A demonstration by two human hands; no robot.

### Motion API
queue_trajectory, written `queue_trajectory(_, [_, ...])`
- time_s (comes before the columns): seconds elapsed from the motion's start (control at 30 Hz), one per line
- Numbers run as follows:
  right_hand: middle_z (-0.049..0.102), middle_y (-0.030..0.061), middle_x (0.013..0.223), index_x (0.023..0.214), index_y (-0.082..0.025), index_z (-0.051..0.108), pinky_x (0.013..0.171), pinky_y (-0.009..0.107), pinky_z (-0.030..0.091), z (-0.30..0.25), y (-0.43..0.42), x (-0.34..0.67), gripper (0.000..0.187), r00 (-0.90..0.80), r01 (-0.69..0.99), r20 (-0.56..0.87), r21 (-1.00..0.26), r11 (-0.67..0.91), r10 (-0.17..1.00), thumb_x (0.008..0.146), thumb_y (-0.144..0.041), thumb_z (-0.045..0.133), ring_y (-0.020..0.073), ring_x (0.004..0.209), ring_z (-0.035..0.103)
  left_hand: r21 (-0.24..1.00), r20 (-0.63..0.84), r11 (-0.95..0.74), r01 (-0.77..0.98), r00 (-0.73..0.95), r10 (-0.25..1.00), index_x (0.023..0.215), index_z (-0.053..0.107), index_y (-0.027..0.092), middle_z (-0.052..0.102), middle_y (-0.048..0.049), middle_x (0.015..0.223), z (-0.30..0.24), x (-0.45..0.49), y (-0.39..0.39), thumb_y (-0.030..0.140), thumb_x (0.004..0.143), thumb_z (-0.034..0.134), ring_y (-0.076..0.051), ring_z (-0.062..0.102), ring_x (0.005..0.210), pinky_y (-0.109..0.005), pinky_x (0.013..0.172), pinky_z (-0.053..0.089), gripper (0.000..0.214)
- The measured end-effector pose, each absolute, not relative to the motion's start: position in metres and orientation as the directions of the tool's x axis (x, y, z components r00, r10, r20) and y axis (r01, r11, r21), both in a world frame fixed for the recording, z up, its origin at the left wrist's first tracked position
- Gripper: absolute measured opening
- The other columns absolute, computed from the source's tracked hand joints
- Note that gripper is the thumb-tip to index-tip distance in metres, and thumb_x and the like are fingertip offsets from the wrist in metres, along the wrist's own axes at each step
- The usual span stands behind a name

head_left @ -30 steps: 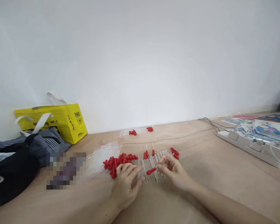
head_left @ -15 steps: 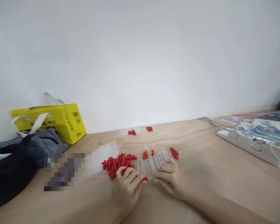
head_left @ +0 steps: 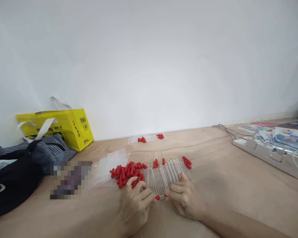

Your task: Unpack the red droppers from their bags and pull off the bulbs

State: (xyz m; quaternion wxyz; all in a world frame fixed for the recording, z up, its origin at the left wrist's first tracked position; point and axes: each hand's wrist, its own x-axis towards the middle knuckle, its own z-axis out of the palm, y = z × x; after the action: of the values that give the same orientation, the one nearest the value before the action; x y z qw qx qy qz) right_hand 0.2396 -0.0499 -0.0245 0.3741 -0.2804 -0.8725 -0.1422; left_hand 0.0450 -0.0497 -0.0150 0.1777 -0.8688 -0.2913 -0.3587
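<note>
My left hand (head_left: 135, 203) and my right hand (head_left: 185, 198) meet at the near edge of a row of clear glass dropper tubes (head_left: 165, 175) lying on the tan table. Both hands have their fingers pinched together around one dropper with a red rubber bulb (head_left: 158, 197) showing between them. A pile of loose red rubber bulbs (head_left: 126, 171) lies just left of the tubes, beside my left hand. Two finished droppers (head_left: 159, 159) lie beyond the row, and a few more red bulbs (head_left: 187, 162) sit at its right end.
A clear plastic bag (head_left: 106, 165) lies left of the pile. Further back, another bag with red bulbs (head_left: 149, 138) lies by the wall. A yellow shopping bag (head_left: 64, 127), striped cloth and a black bag (head_left: 12, 185) fill the left. A white power strip (head_left: 268, 153) and colourful papers are on the right.
My right hand brought the dropper with the red bulb down to the near edge of the tubes. My left hand closed in, and both now pinch it together.
</note>
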Motion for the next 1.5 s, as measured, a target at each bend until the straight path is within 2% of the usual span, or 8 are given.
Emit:
queue_trajectory(0.1, [0.048,-0.0030,0.051,0.068,-0.017,0.055,0.059,0.028,0.022,-0.026,-0.049,0.245,0.026,-0.563,0.588,0.724,0.013,0.809,0.397,0.084,-0.016,0.035,0.0091,0.048,0.039,-0.080,0.735,-0.768,0.636,0.558,0.386,0.062,0.057,0.023,0.058,0.0039,0.053,-0.015,0.039,-0.048,0.016,0.081,0.042,-0.015,0.049,0.064,-0.043,0.085,0.025,0.025])
queue_trajectory(0.2, [0.051,-0.0021,0.055,0.075,-0.017,0.057,0.063,0.029,0.025,-0.030,-0.043,0.258,0.024,-0.503,0.646,0.713,-0.065,0.760,0.489,0.084,-0.015,0.035,0.0099,0.051,0.040,-0.047,0.724,-0.688,0.724,0.499,0.476,0.066,0.059,0.024,0.060,0.0028,0.057,-0.015,0.023,-0.043,0.015,0.080,0.042,-0.016,0.051,0.065,-0.043,0.085,0.027,0.024])
queue_trajectory(0.33, [0.053,-0.0006,0.060,0.079,-0.018,0.057,0.066,0.029,0.030,-0.031,-0.034,0.272,0.024,-0.367,0.705,0.696,-0.224,0.672,0.617,0.087,-0.018,0.035,0.0114,0.056,0.044,-0.010,0.731,-0.647,0.762,0.447,0.515,0.080,0.061,0.024,0.063,0.0005,0.071,-0.012,0.010,-0.039,0.021,0.083,0.045,-0.015,0.054,0.068,-0.033,0.072,0.036,0.016])
queue_trajectory(0.47, [0.056,0.0015,0.070,0.085,-0.019,0.056,0.068,0.028,0.035,-0.027,-0.025,0.274,0.021,-0.212,0.682,0.707,-0.388,0.620,0.675,0.088,-0.020,0.035,0.0136,0.065,0.050,0.114,0.771,-0.691,0.714,0.375,0.514,0.088,0.059,0.021,0.060,-0.0034,0.080,-0.010,0.017,-0.036,0.023,0.085,0.041,-0.015,0.056,0.076,-0.027,0.069,0.044,0.019])
queue_trajectory(0.63, [0.054,0.0055,0.079,0.098,-0.017,0.056,0.068,0.028,0.042,-0.032,-0.008,0.280,0.028,-0.044,0.671,0.686,-0.518,0.530,0.727,0.084,-0.014,0.033,0.0163,0.073,0.054,0.236,0.766,-0.604,0.761,0.237,0.598,0.091,0.059,0.019,0.058,-0.0055,0.087,-0.007,0.011,-0.023,0.025,0.084,0.038,-0.017,0.058,0.082,-0.029,0.074,0.048,0.023])
queue_trajectory(0.87, [0.053,0.0078,0.083,0.098,-0.017,0.059,0.066,0.029,0.042,-0.048,0.008,0.275,0.036,-0.049,0.818,0.680,-0.393,0.420,0.731,0.075,-0.005,0.035,0.0183,0.076,0.053,0.449,0.661,-0.384,0.807,-0.011,0.750,0.083,0.055,0.017,0.061,-0.0030,0.071,0.000,-0.018,-0.002,0.033,0.074,0.044,-0.016,0.058,0.060,-0.027,0.056,0.050,0.022])
queue_trajectory(1.1, [0.053,0.0090,0.081,0.084,-0.014,0.060,0.069,0.030,0.036,-0.054,0.012,0.263,0.031,-0.070,0.878,0.663,-0.314,0.361,0.746,0.071,0.000,0.035,0.0198,0.078,0.050,0.437,0.603,-0.224,0.871,-0.099,0.792,0.072,0.053,0.020,0.062,-0.0002,0.067,0.017,-0.031,-0.002,0.040,0.066,0.047,-0.015,0.057,0.057,-0.024,0.051,0.045,0.021])
queue_trajectory(1.5, [0.052,0.0073,0.081,0.085,-0.015,0.058,0.071,0.030,0.031,-0.052,0.004,0.258,0.025,-0.139,0.890,0.596,-0.275,0.364,0.791,0.077,-0.007,0.036,0.0180,0.077,0.048,0.460,0.515,-0.132,0.878,-0.142,0.845,0.067,0.051,0.021,0.061,-0.0002,0.063,0.010,-0.049,0.009,0.043,0.061,0.048,-0.016,0.057,0.058,-0.025,0.053,0.043,0.024])
